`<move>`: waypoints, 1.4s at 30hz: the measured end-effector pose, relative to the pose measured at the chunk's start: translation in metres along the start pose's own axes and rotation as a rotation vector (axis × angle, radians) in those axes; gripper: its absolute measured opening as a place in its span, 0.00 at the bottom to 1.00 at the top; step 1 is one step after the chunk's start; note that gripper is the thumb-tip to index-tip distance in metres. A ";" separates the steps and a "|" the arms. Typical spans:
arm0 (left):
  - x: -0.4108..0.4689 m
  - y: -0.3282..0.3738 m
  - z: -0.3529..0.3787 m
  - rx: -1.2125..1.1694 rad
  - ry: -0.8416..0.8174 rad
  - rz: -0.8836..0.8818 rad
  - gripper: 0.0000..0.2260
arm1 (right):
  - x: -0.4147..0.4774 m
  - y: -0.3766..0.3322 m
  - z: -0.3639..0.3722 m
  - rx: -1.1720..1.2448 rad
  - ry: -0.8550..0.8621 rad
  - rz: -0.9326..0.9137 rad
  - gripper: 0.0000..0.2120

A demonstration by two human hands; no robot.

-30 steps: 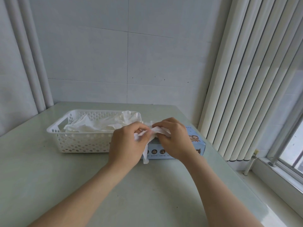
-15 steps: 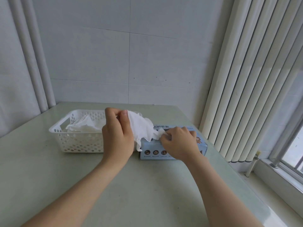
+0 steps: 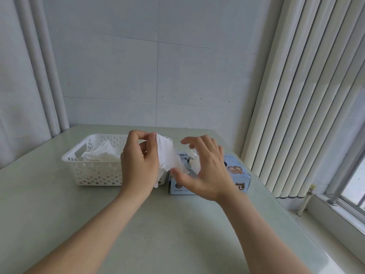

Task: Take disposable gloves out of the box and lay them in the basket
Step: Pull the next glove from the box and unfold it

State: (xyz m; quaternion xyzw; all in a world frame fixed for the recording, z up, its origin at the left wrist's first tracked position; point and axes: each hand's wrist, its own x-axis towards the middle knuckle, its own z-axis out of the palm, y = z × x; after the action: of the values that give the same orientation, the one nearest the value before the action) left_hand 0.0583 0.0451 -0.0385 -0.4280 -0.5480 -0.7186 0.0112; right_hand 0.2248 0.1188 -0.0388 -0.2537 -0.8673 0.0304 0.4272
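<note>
Right hand (image 3: 203, 167) now off box (image 3: 237, 173), grip released; left hand (image 3: 138, 165), grip on glove (image 3: 166, 153), before basket (image 3: 92, 171).

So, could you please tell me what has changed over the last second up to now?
The left hand pulled the thin white disposable glove up and left, away from the light blue cardboard box, and still pinches it by the white perforated plastic basket. The right hand let go of it, lifted off the box and now hovers open. Basket, box and the gloves piled in the basket stayed put.
</note>
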 end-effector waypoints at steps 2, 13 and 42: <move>-0.001 0.000 0.000 -0.006 -0.017 0.007 0.08 | 0.000 -0.006 0.008 -0.020 -0.018 -0.037 0.30; 0.006 -0.003 -0.005 0.034 -0.110 0.001 0.07 | 0.003 -0.034 0.019 0.461 0.190 0.266 0.18; 0.015 0.008 -0.022 -0.067 -0.193 -0.197 0.10 | 0.008 -0.029 -0.001 0.928 -0.164 0.623 0.10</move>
State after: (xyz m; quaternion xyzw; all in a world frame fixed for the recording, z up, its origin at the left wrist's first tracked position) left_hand 0.0399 0.0308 -0.0235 -0.4393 -0.5616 -0.6897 -0.1266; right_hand 0.2092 0.0966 -0.0251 -0.2800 -0.6775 0.5530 0.3961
